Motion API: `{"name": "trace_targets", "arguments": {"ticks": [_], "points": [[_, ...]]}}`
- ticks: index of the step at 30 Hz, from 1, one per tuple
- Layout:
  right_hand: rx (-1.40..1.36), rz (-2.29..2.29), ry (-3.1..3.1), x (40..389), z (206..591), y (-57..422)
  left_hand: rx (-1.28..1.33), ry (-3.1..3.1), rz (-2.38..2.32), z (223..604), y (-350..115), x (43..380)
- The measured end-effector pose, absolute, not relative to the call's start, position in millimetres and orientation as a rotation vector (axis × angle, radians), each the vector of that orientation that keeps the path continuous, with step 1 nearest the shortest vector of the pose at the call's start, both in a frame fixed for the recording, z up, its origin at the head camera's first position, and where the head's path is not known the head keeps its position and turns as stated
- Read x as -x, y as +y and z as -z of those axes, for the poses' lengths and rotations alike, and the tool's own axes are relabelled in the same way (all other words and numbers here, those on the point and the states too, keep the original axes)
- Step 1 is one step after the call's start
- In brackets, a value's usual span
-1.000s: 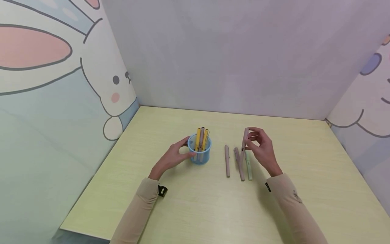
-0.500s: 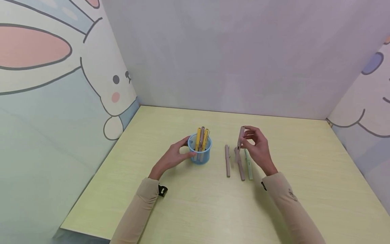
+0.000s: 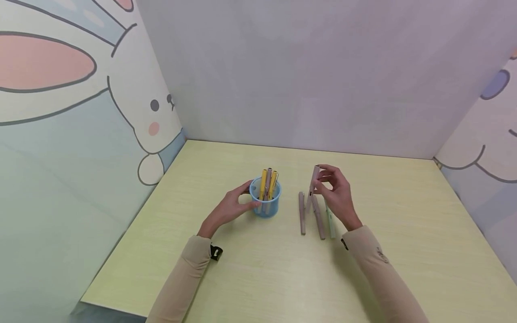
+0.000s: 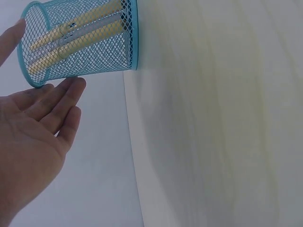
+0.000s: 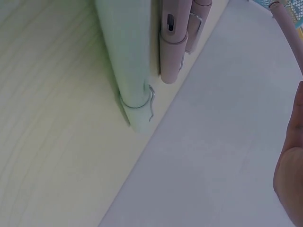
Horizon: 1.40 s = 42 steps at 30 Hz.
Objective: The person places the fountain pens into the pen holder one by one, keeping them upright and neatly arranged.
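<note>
A blue mesh pen cup [image 3: 271, 210] stands upright on the table with several yellow and mauve pens [image 3: 263, 181] in it. My left hand [image 3: 228, 207] holds it at the rim, thumb on the near side, fingers behind; the left wrist view shows the fingertips [image 4: 78, 84] at the mesh. Right of the cup, my right hand [image 3: 338, 190] pinches a mauve pen [image 3: 313, 183] near its upper end, nearly upright, over the pens on the table. Below lie two mauve pens [image 3: 301, 215] and a light green pen [image 3: 331, 224], seen close in the right wrist view.
The pale yellow table [image 3: 258, 278] runs back to a plain grey-lilac wall [image 3: 303, 80]. A side panel with a cartoon rabbit [image 3: 141, 112] borders it on the left, and another printed panel [image 3: 480, 130] on the right.
My right hand has moved left with the mauve pen, from above the green pen to between the two lying mauve pens. The left hand and cup have stayed in place.
</note>
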State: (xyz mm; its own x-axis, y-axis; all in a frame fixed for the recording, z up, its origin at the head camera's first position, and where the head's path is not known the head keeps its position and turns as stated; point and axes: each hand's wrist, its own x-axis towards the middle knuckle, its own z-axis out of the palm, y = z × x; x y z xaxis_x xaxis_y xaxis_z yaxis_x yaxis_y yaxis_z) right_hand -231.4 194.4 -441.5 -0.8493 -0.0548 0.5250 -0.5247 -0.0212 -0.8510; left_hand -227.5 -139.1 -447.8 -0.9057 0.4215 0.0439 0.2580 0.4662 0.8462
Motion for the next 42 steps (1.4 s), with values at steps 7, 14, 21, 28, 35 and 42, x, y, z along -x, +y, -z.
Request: {"name": "trace_targets", "arguments": {"ticks": [7, 14, 21, 28, 35, 42], "points": [[-0.63, -1.931, -1.889, 233.5, 435.9, 186.9, -0.574, 2.544, -1.415, 449.1, -138.9, 228.5], [-0.643, -1.928, -1.853, 233.9, 431.1, 178.0, -0.565, 2.54, -1.414, 448.6, -137.9, 227.6], [-0.644, -1.959, -1.786, 235.5, 427.3, 169.7, -0.57, 2.537, -1.42, 449.1, -138.1, 227.0], [-0.63, -1.967, -1.758, 236.5, 425.8, 161.5, -0.578, 2.534, -1.419, 449.8, -138.3, 226.5], [-0.625, -1.973, -1.724, 236.7, 420.5, 153.4, -0.576, 2.544, -1.405, 448.9, -138.2, 225.9], [-0.613, -1.99, -1.711, 237.8, 417.1, 148.1, -0.593, 2.552, -1.409, 447.3, -138.3, 227.5]]}}
